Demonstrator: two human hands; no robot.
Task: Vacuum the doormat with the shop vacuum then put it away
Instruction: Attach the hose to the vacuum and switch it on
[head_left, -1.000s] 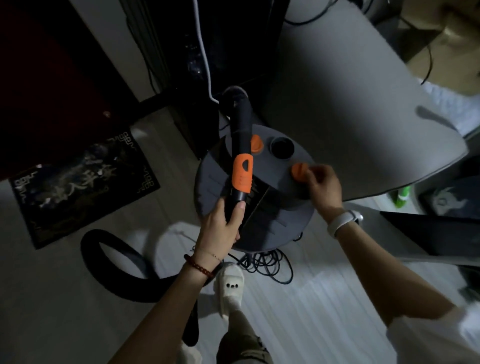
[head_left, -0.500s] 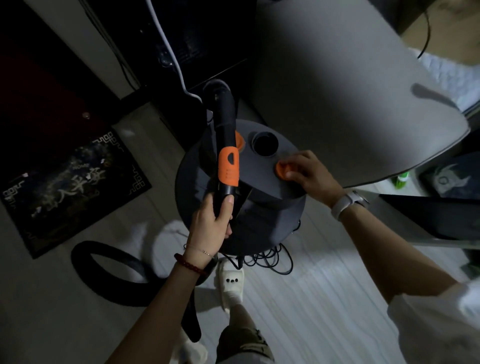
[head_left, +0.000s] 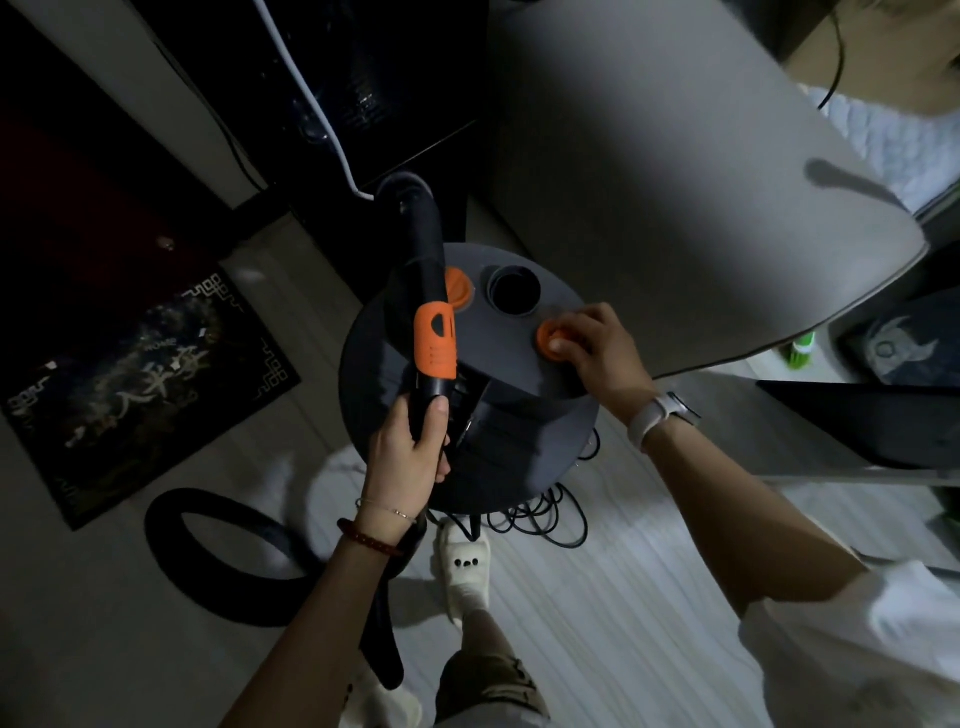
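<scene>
The round dark grey shop vacuum (head_left: 524, 364) stands on the floor below me. My left hand (head_left: 410, 452) grips the black hose wand (head_left: 423, 249), which has an orange sleeve and points away over the lid. My right hand (head_left: 592, 348) pinches the orange knob (head_left: 545, 338) on the right of the lid. A second orange knob (head_left: 460, 288) and an open round port (head_left: 514, 291) sit beside it. The dark patterned doormat (head_left: 135, 384) lies on the floor at the left. The black hose (head_left: 208, 556) loops on the floor.
A large grey tabletop (head_left: 675, 171) overhangs the vacuum at the right. A black power cord (head_left: 545, 514) lies coiled at the vacuum's base. My foot in a white slipper (head_left: 462, 561) stands just behind it. Dark furniture with a white cable (head_left: 311, 104) is at the back.
My right hand has moved from beside the orange knob onto it and now pinches it. The view has shifted closer over the vacuum; my left hand keeps holding the wand.
</scene>
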